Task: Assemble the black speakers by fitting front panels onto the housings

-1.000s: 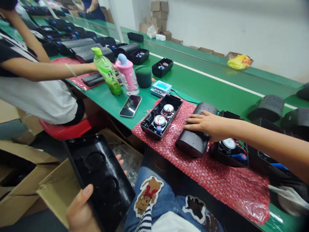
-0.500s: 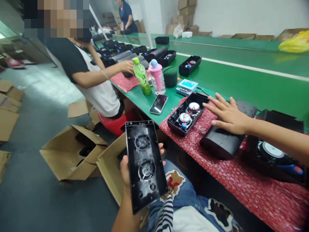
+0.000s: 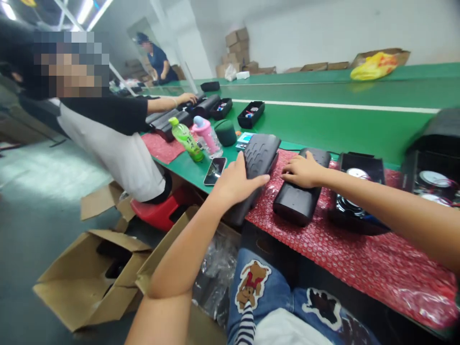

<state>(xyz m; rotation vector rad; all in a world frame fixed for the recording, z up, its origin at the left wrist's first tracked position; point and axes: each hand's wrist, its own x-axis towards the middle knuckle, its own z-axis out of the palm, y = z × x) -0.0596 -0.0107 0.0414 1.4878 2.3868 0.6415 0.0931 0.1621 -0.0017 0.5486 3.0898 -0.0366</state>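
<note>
My left hand (image 3: pixel 235 184) is closed on a black speaker cover (image 3: pixel 261 151) whose raised scale-like pattern faces up. This cover lies over the spot of an open speaker shell, whose inside is now hidden; whether the edges meet I cannot tell. To the right, my right hand (image 3: pixel 302 171) rests with curled fingers on a closed black speaker (image 3: pixel 296 203), gripping its left edge. Both lie on red bubble wrap (image 3: pixel 325 244). Beside the right forearm is an open speaker shell (image 3: pixel 359 211) with round white-backed drivers.
A phone (image 3: pixel 215 171), a green bottle (image 3: pixel 187 140) and a pink-topped bottle (image 3: pixel 208 136) stand left of the cover. Another open shell (image 3: pixel 431 179) lies far right. Cardboard boxes (image 3: pixel 82 282) sit on the floor. A co-worker (image 3: pixel 111 143) reaches over the bench at left.
My left hand has brought the cover up from over my lap onto the open shell and turned its patterned side up. My right hand's fingers, spread before, now curl on the closed speaker.
</note>
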